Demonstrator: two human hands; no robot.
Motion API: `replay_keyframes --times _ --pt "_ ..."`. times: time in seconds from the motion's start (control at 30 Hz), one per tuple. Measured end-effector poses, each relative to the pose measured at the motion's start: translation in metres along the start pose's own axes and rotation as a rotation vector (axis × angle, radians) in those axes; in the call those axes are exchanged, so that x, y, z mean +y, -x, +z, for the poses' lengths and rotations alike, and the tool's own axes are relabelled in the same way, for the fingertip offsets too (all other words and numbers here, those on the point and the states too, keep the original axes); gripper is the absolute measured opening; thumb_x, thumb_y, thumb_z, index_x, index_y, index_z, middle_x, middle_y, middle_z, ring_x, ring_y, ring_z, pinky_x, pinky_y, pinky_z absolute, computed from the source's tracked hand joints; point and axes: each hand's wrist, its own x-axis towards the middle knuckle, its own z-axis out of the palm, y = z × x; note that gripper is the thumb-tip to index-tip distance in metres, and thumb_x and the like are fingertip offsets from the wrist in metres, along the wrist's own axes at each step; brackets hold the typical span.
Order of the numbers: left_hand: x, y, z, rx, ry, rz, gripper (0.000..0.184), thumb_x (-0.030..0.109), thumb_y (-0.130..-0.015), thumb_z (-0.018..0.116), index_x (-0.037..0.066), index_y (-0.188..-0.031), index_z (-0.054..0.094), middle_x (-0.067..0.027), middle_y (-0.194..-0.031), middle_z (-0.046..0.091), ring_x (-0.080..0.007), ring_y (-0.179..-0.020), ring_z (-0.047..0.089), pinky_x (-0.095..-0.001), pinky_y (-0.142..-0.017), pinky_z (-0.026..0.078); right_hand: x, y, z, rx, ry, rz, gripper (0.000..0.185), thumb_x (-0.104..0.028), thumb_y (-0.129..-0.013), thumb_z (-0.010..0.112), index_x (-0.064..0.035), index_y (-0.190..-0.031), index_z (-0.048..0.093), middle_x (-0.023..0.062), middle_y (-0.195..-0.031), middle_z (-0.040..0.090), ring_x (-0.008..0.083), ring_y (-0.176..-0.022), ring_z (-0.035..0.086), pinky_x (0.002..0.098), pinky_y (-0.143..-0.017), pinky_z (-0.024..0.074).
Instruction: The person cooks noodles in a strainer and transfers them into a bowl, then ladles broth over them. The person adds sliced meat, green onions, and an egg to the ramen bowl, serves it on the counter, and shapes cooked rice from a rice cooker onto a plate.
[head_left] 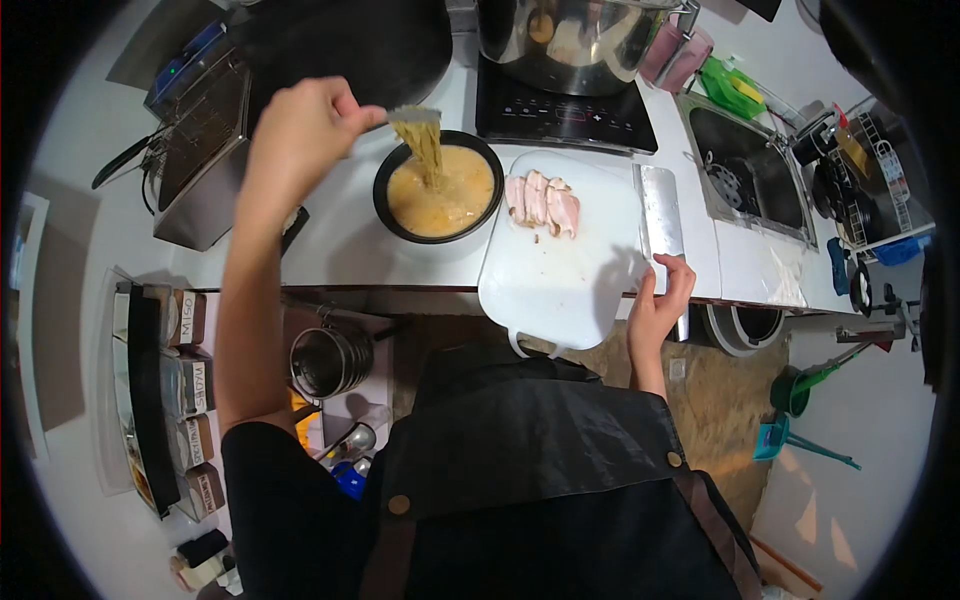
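The left hand [305,125] grips a utensil [405,114] from which noodles [428,148] hang down into the broth [420,208] in the black bowl [380,200], left of the white cutting board [560,300]. Sliced meat [541,203] lies on the board's far part; along its right side, the right hand [664,300] is curled over the knife [661,210] near its handle, though I cannot tell whether it grips.

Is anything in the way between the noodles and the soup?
Nothing that I can see. The left hand holds a grey utensil with the noodles hanging from it, right over the black bowl. Their lower ends seem to touch the soup. The white cutting board is off to the right.
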Motion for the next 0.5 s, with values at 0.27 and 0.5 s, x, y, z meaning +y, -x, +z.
replay_keyframes --times 0.27,0.5 --pt "-0.060 0.017 0.086 -0.326 0.393 0.088 0.016 0.018 -0.081 0.067 0.004 -0.079 0.059 -0.0092 -0.071 0.064 -0.0149 -0.065 0.056 -0.0281 -0.061 0.043 -0.002 0.004 -0.005 -0.022 -0.006 0.055 0.017 0.003 -0.078 0.052 -0.0020 -0.094 0.055 0.0127 -0.100 0.049 0.0286 -0.099 0.048 0.0373 -0.087 0.0373" --pt "-0.063 0.028 0.104 -0.405 0.316 0.107 0.019 0.021 -0.083 0.065 0.005 -0.076 0.060 -0.0087 -0.069 0.064 -0.0174 -0.063 0.059 -0.0295 -0.064 0.046 0.000 0.009 -0.005 -0.017 0.018 0.010 0.016 0.004 -0.079 0.052 0.0007 -0.094 0.056 0.0122 -0.100 0.049 0.0241 -0.096 0.049 0.0319 -0.085 0.0386"
